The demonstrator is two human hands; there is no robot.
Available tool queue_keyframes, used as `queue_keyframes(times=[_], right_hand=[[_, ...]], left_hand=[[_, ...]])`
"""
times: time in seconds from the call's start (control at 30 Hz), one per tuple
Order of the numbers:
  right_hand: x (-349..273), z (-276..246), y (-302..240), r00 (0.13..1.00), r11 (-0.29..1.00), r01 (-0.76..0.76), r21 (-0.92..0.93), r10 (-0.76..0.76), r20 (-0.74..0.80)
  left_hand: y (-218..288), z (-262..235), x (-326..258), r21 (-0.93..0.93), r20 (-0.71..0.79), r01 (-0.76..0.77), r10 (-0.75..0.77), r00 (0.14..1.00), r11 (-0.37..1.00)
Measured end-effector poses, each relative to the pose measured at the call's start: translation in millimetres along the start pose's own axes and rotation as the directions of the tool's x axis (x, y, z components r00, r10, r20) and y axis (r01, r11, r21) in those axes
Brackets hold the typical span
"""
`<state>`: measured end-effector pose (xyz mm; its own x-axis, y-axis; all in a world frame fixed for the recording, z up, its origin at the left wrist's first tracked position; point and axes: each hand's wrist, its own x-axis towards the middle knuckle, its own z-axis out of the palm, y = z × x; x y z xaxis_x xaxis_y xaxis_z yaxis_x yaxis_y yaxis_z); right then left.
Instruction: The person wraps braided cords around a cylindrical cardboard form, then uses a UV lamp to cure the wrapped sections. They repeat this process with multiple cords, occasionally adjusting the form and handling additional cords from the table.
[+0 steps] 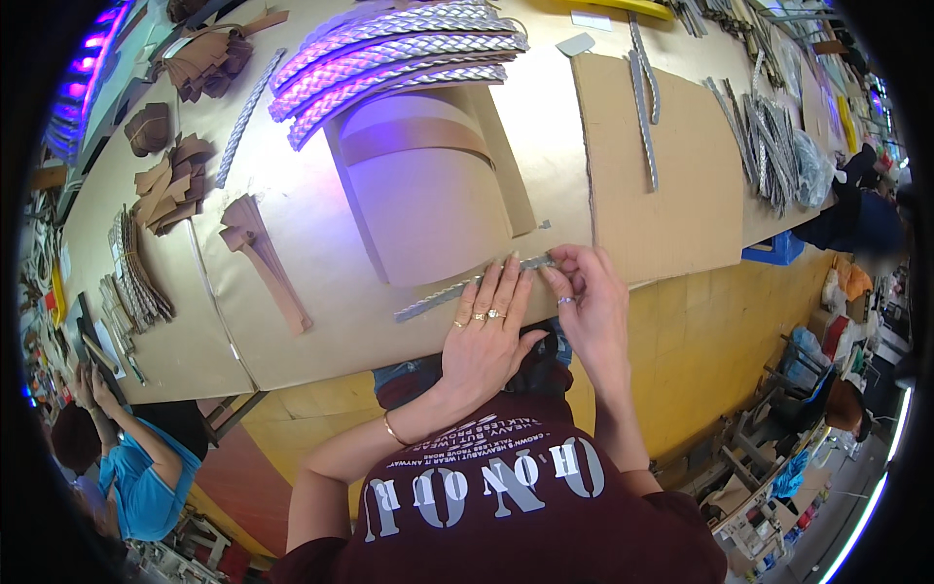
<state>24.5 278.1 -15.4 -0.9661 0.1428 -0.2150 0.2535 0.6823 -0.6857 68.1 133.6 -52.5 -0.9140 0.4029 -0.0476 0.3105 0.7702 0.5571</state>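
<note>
Silver braided strip [426, 306] lies slantwise along the near side of the tan table [321, 358], its left end nearer the edge than its right. The left hand [489, 326] rests flat across it, fingers straight and together, pressing without gripping. The right hand [591, 292] seems to pinch the strip's right end between thumb and forefinger, though the exact contact is partly covered.

If the left palm's pressure eases while the right fingers pull, the strip could skew or twist; its left end, held by nothing, could swing first. Too hard a tug might loosen the plait at the pinched end.

The strip looks narrow, flat and nearly straight, with a shiny, plaited left part and a greyer, duller stretch by the right fingers.

Just beyond stands a curved cardboard form [418, 209] with a brown band [418, 139] across it; farther off, a bundle of wider silver braids [399, 54] arches over its far end.
</note>
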Motion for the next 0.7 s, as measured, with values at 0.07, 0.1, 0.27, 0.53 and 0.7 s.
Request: queue_keyframes(times=[0.07,0.1,0.27,0.53,0.7], right_hand=[[1.0,-1.4,0.6,1.000,0.999,-0.015,0.037,0.015,0.018],[2.6,-2.6,1.3,0.999,0.999,-0.009,0.050,0.007,0.033],[10.9,-11.2,0.4,0.994,0.999,0.018,0.035,-0.022,0.107],[17.9,-14.2,-6.7,0.989,0.992,0.029,-0.126,-0.010,0.147],[21.3,-16.7,-9.7,0.982,0.985,0.003,-0.171,0.030,0.186]], left_hand=[[0.0,1.6,0.1,0.020,-0.019,-0.003,0.003,1.000,1.000],[0.7,1.8,-0.9,0.026,-0.024,0.002,-0.002,1.000,1.000],[2.4,3.2,-0.4,0.059,-0.014,0.022,-0.021,1.000,0.998],[1.4,6.3,-0.5,0.124,-0.034,0.010,-0.006,0.999,0.992],[1.2,7.6,-0.8,0.148,-0.052,-0.001,0.009,0.999,0.989]])
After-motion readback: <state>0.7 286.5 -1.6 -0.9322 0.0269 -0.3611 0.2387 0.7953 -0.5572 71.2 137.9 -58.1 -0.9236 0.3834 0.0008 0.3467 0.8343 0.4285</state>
